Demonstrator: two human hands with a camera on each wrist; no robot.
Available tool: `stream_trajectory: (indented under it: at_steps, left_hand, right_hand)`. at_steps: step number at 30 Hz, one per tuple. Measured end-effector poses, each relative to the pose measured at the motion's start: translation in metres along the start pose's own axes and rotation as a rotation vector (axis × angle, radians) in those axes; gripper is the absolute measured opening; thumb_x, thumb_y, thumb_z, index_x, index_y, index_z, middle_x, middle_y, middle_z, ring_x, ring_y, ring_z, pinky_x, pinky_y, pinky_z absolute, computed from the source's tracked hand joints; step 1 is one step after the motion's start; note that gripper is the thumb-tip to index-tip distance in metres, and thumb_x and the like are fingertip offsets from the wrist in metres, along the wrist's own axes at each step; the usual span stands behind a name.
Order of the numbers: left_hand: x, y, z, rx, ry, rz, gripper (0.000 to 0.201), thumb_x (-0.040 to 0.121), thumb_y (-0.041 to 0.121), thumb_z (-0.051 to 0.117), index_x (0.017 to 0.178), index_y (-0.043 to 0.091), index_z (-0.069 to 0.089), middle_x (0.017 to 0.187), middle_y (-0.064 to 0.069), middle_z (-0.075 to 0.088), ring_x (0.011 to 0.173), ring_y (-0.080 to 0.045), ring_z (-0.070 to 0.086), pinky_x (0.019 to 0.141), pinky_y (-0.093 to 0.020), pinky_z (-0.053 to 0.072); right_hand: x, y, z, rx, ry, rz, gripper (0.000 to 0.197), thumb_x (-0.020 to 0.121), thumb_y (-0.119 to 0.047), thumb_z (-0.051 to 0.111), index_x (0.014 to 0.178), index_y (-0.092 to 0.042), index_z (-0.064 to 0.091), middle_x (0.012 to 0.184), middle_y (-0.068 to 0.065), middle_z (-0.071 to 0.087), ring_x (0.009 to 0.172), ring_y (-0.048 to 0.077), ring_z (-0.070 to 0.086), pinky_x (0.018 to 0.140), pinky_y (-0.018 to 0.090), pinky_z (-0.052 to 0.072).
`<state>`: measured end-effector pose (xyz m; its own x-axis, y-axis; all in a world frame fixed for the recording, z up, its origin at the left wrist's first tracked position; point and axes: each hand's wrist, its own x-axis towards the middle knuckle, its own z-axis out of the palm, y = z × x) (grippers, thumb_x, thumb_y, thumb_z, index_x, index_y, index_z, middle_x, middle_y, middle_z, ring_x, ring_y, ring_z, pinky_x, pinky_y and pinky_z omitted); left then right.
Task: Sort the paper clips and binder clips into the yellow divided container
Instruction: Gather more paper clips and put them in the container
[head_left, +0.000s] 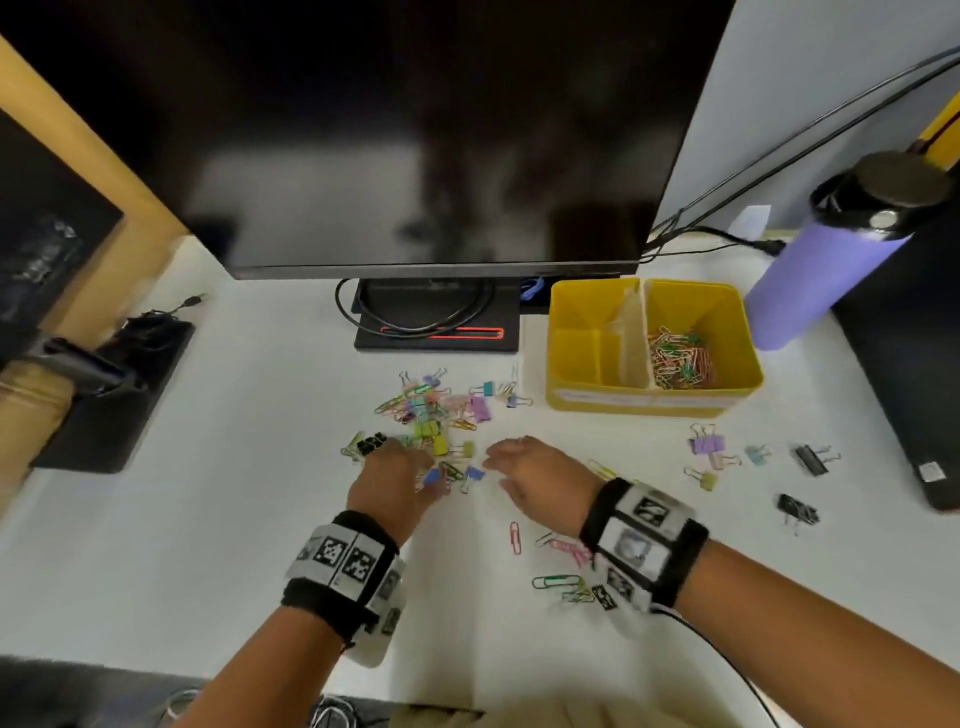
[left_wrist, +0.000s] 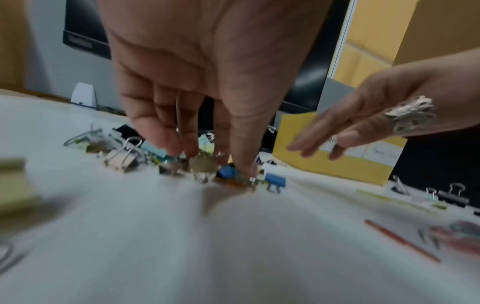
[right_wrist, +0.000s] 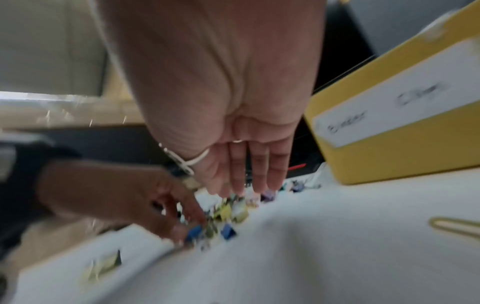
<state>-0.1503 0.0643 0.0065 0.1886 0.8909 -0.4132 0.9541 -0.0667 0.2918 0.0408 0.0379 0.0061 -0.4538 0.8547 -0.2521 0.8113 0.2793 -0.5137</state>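
Observation:
The yellow divided container (head_left: 571, 395) stands at the right rear; its right compartment holds paper clips (head_left: 680, 358) and the left one looks bare. A mixed pile of coloured clips (head_left: 441, 415) lies mid-table. My left hand (head_left: 421, 467) reaches down into the pile's near edge, fingertips (left_wrist: 179, 148) and thumb touching clips beside a blue binder clip (left_wrist: 275, 180); motion blur hides any firm pinch. My right hand (head_left: 498, 457) hovers just right of it, fingers (right_wrist: 259, 181) straight, holding nothing.
Loose binder clips (head_left: 706, 447) and black ones (head_left: 810, 460) lie right of the hands. Paper clips (head_left: 563, 551) lie under my right wrist. A monitor (head_left: 415, 130) and its stand sit behind the pile. A purple bottle (head_left: 821, 270) stands by the container.

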Motion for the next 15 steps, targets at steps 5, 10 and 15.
stream_trajectory:
  at_steps: [5, 10, 15]
  left_hand:
    - [0.001, -0.016, 0.013, -0.040, 0.074, 0.024, 0.025, 0.085, 0.021, 0.062, 0.109, 0.016, 0.066, 0.117, -0.009, 0.052, 0.106, -0.025, 0.056, 0.087, -0.033, 0.049]
    - [-0.006, -0.032, 0.014, -0.090, 0.102, 0.010, 0.028, 0.082, 0.034, 0.065, 0.100, 0.013, 0.070, 0.113, -0.007, 0.054, 0.104, -0.024, 0.056, 0.083, -0.035, 0.052]
    - [0.005, -0.015, 0.009, -0.102, 0.106, -0.018, 0.029, 0.081, 0.042, 0.063, 0.097, 0.018, 0.069, 0.114, -0.001, 0.053, 0.114, -0.019, 0.048, 0.081, -0.037, 0.053]
  right_hand:
    - [0.024, -0.001, 0.032, -0.265, -0.173, -0.050, 0.048, 0.091, -0.003, 0.038, 0.139, -0.008, 0.032, 0.152, 0.008, 0.028, 0.140, 0.029, 0.024, 0.110, 0.044, 0.032]
    - [0.007, 0.017, 0.025, -0.307, -0.081, 0.016, 0.042, 0.089, -0.009, 0.041, 0.131, -0.008, 0.045, 0.148, 0.007, 0.037, 0.140, 0.026, 0.026, 0.109, 0.044, 0.034]
    - [0.026, -0.007, 0.018, -0.170, 0.116, -0.061, 0.030, 0.079, 0.006, 0.055, 0.107, -0.001, 0.064, 0.118, 0.020, 0.063, 0.109, 0.038, 0.055, 0.088, 0.042, 0.049]
